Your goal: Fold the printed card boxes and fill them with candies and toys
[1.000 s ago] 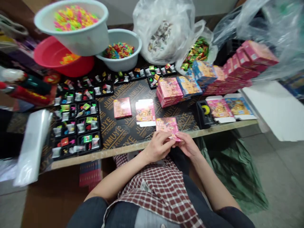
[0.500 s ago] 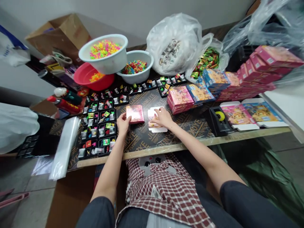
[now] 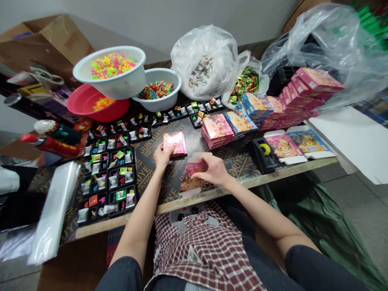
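My left hand is closed on the left edge of a small pink box, thumb on top, in the middle of the table. The box's top is shiny. To its right, my right hand pinches a flat, unfolded printed carton with pale flaps. The carton is tilted and smeared by motion, close to the table's front edge. Beyond my right hand is a stack of pink boxes, with a blue box beside it.
Black trays of small wrapped pieces fill the table's left side. Behind them stand a pale basin and a red basin. A tape dispenser and flat cartons lie right. A plastic bag sits at the back.
My right hand has taken up the flat carton, which lay on the table, and drawn it towards the front edge. My left hand stays at the pink box. The view has swung right.
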Action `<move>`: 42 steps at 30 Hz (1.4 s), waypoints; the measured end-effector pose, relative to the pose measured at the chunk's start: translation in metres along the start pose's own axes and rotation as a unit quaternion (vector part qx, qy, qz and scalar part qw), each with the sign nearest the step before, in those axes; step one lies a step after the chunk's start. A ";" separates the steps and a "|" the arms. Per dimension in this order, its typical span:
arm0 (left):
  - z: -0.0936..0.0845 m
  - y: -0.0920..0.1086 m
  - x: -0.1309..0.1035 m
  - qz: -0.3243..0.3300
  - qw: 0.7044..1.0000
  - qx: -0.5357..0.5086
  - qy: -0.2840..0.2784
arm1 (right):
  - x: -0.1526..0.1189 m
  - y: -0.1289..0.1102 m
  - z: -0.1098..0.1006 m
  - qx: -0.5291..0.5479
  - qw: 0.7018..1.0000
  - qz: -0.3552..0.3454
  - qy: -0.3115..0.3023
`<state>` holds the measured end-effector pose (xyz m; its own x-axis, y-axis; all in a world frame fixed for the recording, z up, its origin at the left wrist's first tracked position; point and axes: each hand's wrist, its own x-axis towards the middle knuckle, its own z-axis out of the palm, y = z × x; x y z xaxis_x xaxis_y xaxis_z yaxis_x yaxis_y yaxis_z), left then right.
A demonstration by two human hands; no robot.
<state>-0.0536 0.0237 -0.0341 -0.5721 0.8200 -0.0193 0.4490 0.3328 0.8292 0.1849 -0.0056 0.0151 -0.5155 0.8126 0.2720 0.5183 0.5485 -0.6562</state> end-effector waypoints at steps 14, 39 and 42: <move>-0.007 0.045 -0.091 0.091 0.917 -0.232 -0.313 | -0.032 -0.001 -0.029 0.158 0.972 0.094 0.146; -0.008 0.045 -0.148 -0.123 0.856 -0.479 -0.152 | -0.043 0.009 0.020 0.388 0.890 0.206 0.118; -0.002 0.048 -0.151 -0.171 0.834 -0.507 -0.132 | -0.045 0.004 0.029 0.435 0.862 0.204 0.162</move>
<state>0.0535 -0.0852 0.0097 -0.3171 0.8762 -0.3629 -0.5976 0.1126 0.7939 0.1901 -0.0463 -0.0203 -0.1204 0.9926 -0.0158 -0.1704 -0.0363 -0.9847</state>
